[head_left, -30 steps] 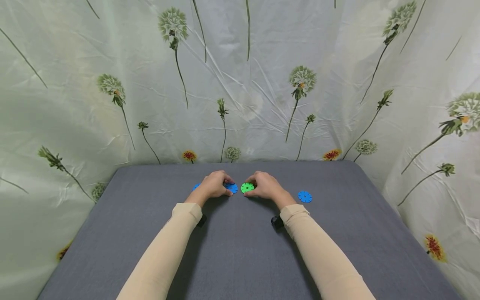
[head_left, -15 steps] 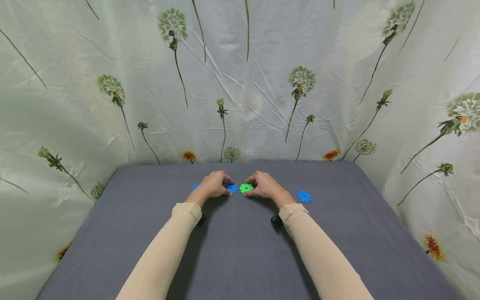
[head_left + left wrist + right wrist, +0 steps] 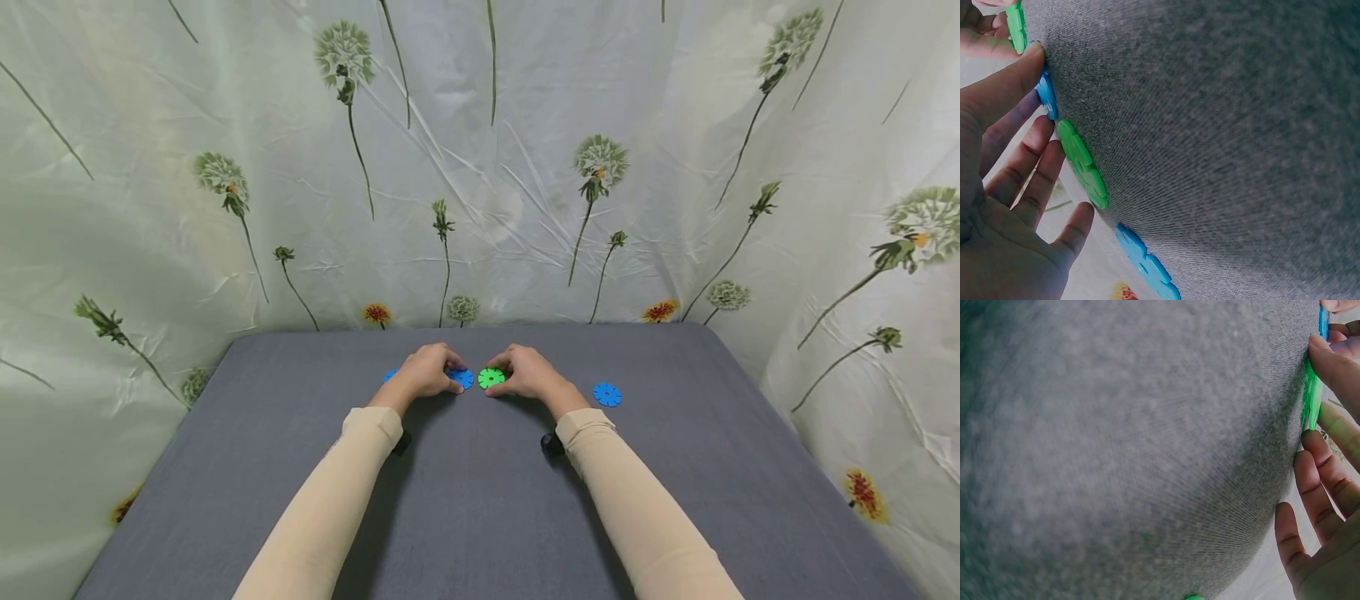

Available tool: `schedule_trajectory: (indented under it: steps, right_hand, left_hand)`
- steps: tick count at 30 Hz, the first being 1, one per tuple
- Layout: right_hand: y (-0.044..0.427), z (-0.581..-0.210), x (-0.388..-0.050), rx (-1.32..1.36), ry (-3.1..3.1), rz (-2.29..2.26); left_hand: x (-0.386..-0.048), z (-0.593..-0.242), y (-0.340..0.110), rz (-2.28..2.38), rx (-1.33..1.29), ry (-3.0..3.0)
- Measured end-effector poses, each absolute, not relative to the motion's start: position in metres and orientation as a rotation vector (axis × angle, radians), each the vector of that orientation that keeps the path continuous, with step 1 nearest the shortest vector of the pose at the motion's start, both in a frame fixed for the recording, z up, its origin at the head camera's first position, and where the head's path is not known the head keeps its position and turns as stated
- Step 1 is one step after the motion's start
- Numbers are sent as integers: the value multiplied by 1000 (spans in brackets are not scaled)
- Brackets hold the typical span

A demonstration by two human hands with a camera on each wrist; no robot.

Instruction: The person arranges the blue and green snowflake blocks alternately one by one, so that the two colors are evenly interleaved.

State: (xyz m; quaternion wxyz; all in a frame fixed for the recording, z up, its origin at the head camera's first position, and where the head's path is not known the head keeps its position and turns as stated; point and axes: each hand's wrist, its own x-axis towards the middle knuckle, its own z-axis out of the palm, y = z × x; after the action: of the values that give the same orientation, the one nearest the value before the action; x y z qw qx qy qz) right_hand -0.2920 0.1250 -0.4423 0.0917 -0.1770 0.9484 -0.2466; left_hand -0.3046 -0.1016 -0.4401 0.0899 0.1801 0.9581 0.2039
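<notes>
My left hand (image 3: 427, 372) pinches a blue notched disc (image 3: 462, 379) between thumb and fingers on the grey table. Just to its right, my right hand (image 3: 529, 375) grips a green notched disc (image 3: 491, 379) by its edges, a narrow gap between the two discs. In the left wrist view, the thumb of the left hand (image 3: 1007, 169) lies at the blue disc (image 3: 1047, 95), and a second green disc (image 3: 1083, 164) lies by the other fingers. The right wrist view has the right hand (image 3: 1329, 481) with its thumb and forefinger at the green disc (image 3: 1311, 397).
Another blue disc (image 3: 607, 394) lies right of the right hand. A further blue disc (image 3: 391, 375) shows partly behind the left hand, and the left wrist view shows it (image 3: 1147, 262) too. A flowered cloth (image 3: 480, 167) hangs behind the grey table (image 3: 480, 517).
The head view has shifted very slightly. Both hands keep their hold on the two discs, with no clear movement of either.
</notes>
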Motion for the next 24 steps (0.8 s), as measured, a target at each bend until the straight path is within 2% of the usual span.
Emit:
schedule_trajectory:
  steps: [24]
  right_hand:
    - [126, -444, -293, -525, 2803, -743]
  left_hand:
    - [-305, -438, -103, 630, 531, 2824]
